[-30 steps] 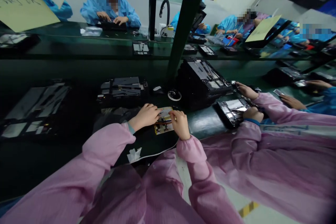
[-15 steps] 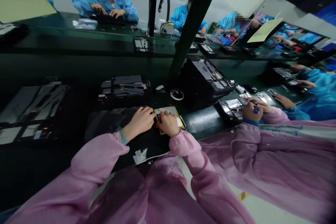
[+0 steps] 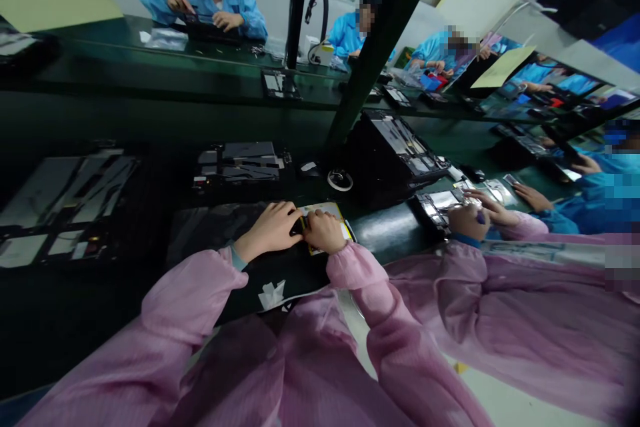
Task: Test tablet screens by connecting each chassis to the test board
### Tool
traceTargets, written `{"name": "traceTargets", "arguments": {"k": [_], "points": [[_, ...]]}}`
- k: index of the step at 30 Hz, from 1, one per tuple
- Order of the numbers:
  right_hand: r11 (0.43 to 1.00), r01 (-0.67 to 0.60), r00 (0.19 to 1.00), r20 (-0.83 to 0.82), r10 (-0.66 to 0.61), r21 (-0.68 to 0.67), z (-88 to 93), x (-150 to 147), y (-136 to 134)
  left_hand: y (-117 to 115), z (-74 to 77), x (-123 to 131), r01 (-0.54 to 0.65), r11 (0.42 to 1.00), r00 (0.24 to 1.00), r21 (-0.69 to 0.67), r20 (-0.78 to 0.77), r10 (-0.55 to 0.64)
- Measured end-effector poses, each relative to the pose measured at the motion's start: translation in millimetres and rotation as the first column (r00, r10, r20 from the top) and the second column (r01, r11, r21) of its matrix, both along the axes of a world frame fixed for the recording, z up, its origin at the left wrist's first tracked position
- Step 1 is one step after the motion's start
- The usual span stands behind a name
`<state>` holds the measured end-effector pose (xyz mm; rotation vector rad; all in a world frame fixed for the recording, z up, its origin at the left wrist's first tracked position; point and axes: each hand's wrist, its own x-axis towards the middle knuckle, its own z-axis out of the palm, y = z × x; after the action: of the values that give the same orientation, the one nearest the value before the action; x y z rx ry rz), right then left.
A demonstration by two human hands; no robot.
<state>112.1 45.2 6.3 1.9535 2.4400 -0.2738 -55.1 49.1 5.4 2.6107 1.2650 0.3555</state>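
Note:
My left hand [image 3: 273, 230] rests over the right end of a dark flat panel [image 3: 210, 230], its fingers bent and its thumb pointing right. Almost touching it, my right hand [image 3: 324, 230] is closed with curled fingers over a pale flat piece with yellow edges [image 3: 333, 209]. Between the fingertips of both hands is a small dark bit that I cannot make out. What lies beneath the fingers is hidden. A crumpled white scrap [image 3: 273, 293] lies near the table's front edge, below my hands.
Stacked dark device frames [image 3: 400, 147] stand behind to the right, more frames [image 3: 243, 163] behind to the left and at far left [image 3: 70, 207]. A white ring [image 3: 340, 179] lies between. A co-worker's hand [image 3: 470, 221] works close on the right. A green post [image 3: 367, 60] rises from the shelf.
My left thumb and right fingers have drawn closer together over the yellow-edged piece. The view has shifted slightly. The co-worker's hand on the right has moved a little left.

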Motion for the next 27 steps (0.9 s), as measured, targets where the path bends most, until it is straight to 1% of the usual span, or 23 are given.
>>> {"name": "traceTargets", "arguments": {"k": [2, 3, 4, 6, 7, 8, 9, 11, 12, 13, 14, 15, 16, 17, 18, 20, 22, 23, 24, 25, 27], "points": [[1.0, -0.024, 0.999, -0.037, 0.024, -0.011, 6.1, 17, 3, 1, -1.9, -2, 0.013, 1.0, 0.999, -0.025, 0.036, -0.012], [1.0, -0.021, 0.998, -0.06, 0.021, 0.006, 9.4, 26, 3, 2, -2.9, -1, 0.01, 0.999, 0.998, -0.045, 0.069, -0.007], [0.999, 0.003, 0.995, -0.099, 0.002, 0.053, 12.3, 35, 0, 3, -3.7, -1, 0.002, 0.997, 0.993, -0.072, 0.117, 0.007], [0.976, 0.102, 0.968, -0.244, -0.053, 0.193, 16.1, 47, -14, 6, -2.7, 2, -0.03, 0.991, 0.973, -0.13, 0.222, 0.059], [0.957, 0.155, 0.937, -0.344, -0.064, 0.245, 16.1, 49, -23, 7, -0.6, 3, -0.052, 0.987, 0.959, -0.15, 0.269, 0.091], [0.946, 0.187, 0.894, -0.446, -0.051, 0.266, 14.6, 47, -33, 7, 2.6, 3, -0.07, 0.985, 0.943, -0.156, 0.311, 0.117], [0.953, 0.174, 0.849, -0.529, -0.016, 0.25, 11.6, 43, -44, 5, 6.4, 0, -0.082, 0.985, 0.928, -0.151, 0.349, 0.131], [0.981, 0.046, 0.776, -0.625, 0.084, 0.189, 1.5, 27, -61, -4, 13.4, -15, -0.114, 0.986, 0.903, -0.118, 0.402, 0.153], [0.985, -0.007, 0.755, -0.645, 0.118, 0.173, -4.7, 17, -67, -13, 15.0, -28, -0.161, 0.982, 0.888, -0.1, 0.418, 0.189], [0.986, -0.029, 0.745, -0.654, 0.132, 0.166, -11.1, 7, -71, -24, 14.4, -44, -0.238, 0.967, 0.871, -0.087, 0.421, 0.252], [0.986, -0.03, 0.744, -0.655, 0.132, 0.164, -17.0, -2, -73, -38, 11.3, -62, -0.374, 0.925, 0.836, -0.067, 0.408, 0.368], [0.986, -0.01, 0.748, -0.654, 0.117, 0.165, -22.1, -10, -74, -53, 6.0, -80, -0.533, 0.845, 0.773, -0.038, 0.384, 0.505], [0.985, 0.018, 0.752, -0.652, 0.1, 0.172, -26.0, -17, -73, -69, -0.8, -98, -0.664, 0.748, 0.696, -0.014, 0.355, 0.625], [0.982, 0.044, 0.757, -0.648, 0.088, 0.185, -28.7, -22, -72, -84, -8.3, -115, -0.754, 0.656, 0.62, -0.015, 0.314, 0.719], [0.976, 0.064, 0.763, -0.641, 0.085, 0.206, -30.2, -26, -72, -98, -15.3, -128, -0.789, 0.612, 0.579, -0.053, 0.267, 0.77], [0.96, 0.086, 0.793, -0.602, 0.096, 0.266, -30.2, -32, -73, -120, -24.6, -145, -0.805, 0.564, 0.529, -0.183, 0.207, 0.823], [0.944, 0.065, 0.844, -0.523, 0.12, 0.322, -28.0, -36, -78, -132, -25.8, -150, -0.8, 0.528, 0.5, -0.286, 0.168, 0.849], [0.938, 0.046, 0.872, -0.472, 0.13, 0.344, -26.6, -38, -82, -135, -23.9, -149, -0.799, 0.516, 0.492, -0.309, 0.159, 0.856], [0.932, 0.029, 0.897, -0.421, 0.136, 0.361, -25.3, -40, -86, -136, -20.9, -148, -0.796, 0.517, 0.494, -0.315, 0.157, 0.855], [0.927, 0.017, 0.916, -0.378, 0.136, 0.375, -24.3, -42, -90, -137, -17.2, -146, -0.791, 0.531, 0.505, -0.306, 0.163, 0.847], [0.922, 0.006, 0.933, -0.335, 0.134, 0.386, -23.5, -46, -98, -139, -8.2, -143, -0.794, 0.554, 0.517, -0.252, 0.202, 0.832]]}}
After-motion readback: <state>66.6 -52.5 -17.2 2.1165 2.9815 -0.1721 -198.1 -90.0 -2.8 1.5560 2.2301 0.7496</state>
